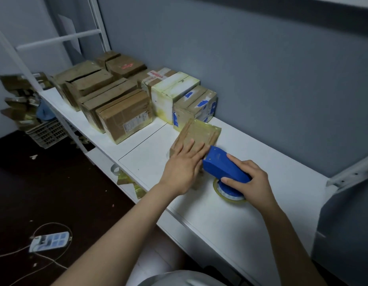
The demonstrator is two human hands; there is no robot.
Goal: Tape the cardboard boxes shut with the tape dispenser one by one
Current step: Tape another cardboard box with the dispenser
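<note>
A small cardboard box [201, 132], its top covered in glossy clear tape, sits on the white desk [230, 209]. My left hand [184, 164] lies flat on the near end of the box top, fingers straight. My right hand [248, 178] grips the blue tape dispenser [222, 164] by its handle. The dispenser's nose meets the near right edge of the box. Its roll of clear tape [228, 193] rests on the desk under my right hand.
Several cardboard boxes [123, 114] stand in rows along the wall at the back left of the desk. A plastic crate [48, 134] and cardboard scraps sit beyond the desk's left end. A power strip [49, 241] with cables lies on the dark floor.
</note>
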